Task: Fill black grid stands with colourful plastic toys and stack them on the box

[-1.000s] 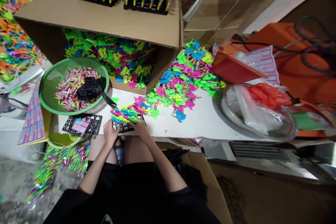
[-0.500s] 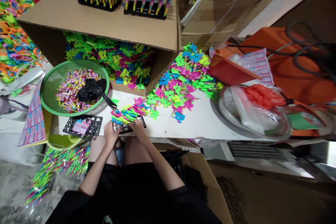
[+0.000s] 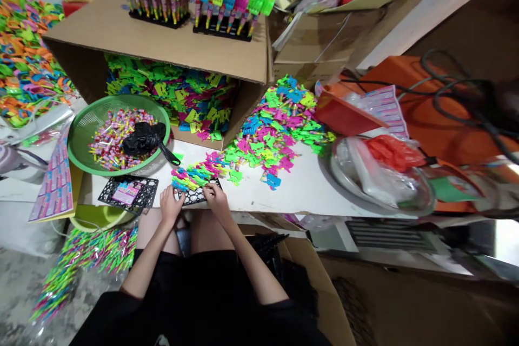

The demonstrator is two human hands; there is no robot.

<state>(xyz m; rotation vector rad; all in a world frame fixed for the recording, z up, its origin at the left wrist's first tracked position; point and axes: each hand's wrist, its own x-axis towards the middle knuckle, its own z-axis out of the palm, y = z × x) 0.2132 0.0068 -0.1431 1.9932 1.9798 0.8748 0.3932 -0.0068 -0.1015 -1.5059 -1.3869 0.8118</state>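
On the front edge of the white table, a black perforated rack (image 3: 194, 197) lies before me. Bright pink, yellow, green and blue plastic toys (image 3: 192, 177) fill its far side in rows, leaning over. My left hand (image 3: 171, 206) has its fingers curled on the left end of the rack, close to the blue toys. At the right end, the fingers of my right hand (image 3: 217, 200) are drawn together over the rack; what they pinch is too small to make out. A loose heap of similar toys (image 3: 267, 140) spreads beyond my right hand.
A green basket (image 3: 75, 146) of small candy tubes, with a black bag on them, stands left. Nearer lies another black rack (image 3: 148, 194) with a pink label. A toy-filled cardboard box (image 3: 162, 43) carries two filled stands. A metal basin (image 3: 425, 203) of plastic bags stands right.
My right hand has drawn back slightly to the right from the toys, baring more of the rack. My left hand stays at its end. The view has shifted a little.
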